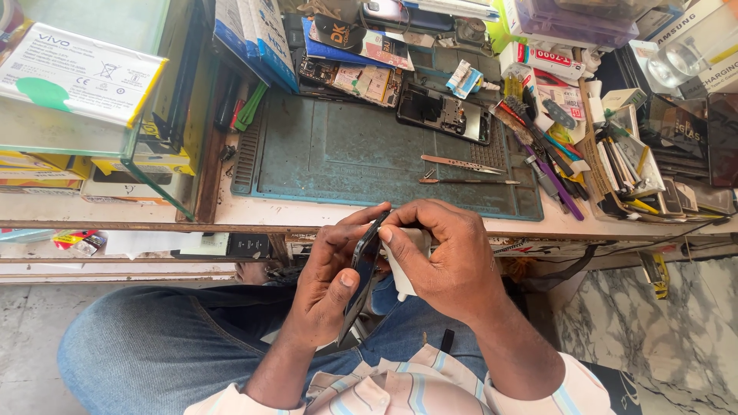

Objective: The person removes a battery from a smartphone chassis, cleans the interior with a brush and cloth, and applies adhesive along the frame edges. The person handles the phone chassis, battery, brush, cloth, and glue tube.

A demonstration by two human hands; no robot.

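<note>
My left hand (329, 278) grips a dark phone (363, 265) held on edge above my lap, thumb across its glass face. My right hand (443, 257) pinches the phone's upper end and covers a white piece (401, 280) behind it; what that piece is I cannot tell. Both hands hover just in front of the bench edge. On the blue-green work mat (338, 157) lie metal tweezers (461, 164) and a thin tool (469, 181). An opened phone body (443, 113) rests at the mat's far edge.
A glass case (92, 92) with a white box stands at the left. Cluttered tools, screwdrivers and small boxes (607, 146) fill the right of the bench. Packets and parts line the back. My jeans-clad knee (154, 346) is below; marble floor at right.
</note>
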